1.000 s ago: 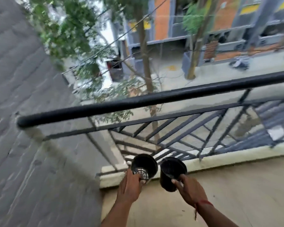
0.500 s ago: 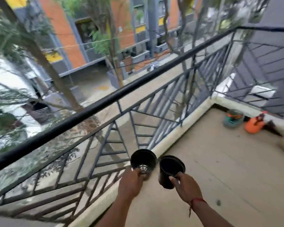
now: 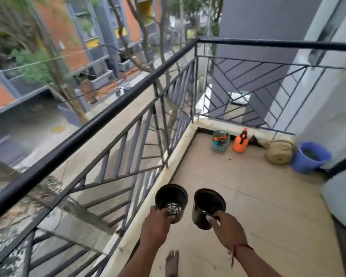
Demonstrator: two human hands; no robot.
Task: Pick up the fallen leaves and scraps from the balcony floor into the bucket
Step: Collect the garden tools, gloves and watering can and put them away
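We see the left hand [image 3: 155, 226] curled round a black pot [image 3: 171, 198] with a slotted base; the right hand [image 3: 229, 231] pinches the rim of a second black pot [image 3: 207, 205], just right of the left fingers; the blue bucket [image 3: 304, 163] stands well beyond both sets of fingertips, far right on the balcony floor [image 3: 258, 206], greenery inside.

Both forearms reach forward side by side, hands level. The left hand [image 3: 155, 225] grips the near wall of the left black pot [image 3: 171, 196]. The right hand [image 3: 229, 229] holds the right black pot [image 3: 207, 202] by its near rim. A red thread [image 3: 242, 246] circles the right wrist, and a bare foot [image 3: 172, 262] shows between the arms.
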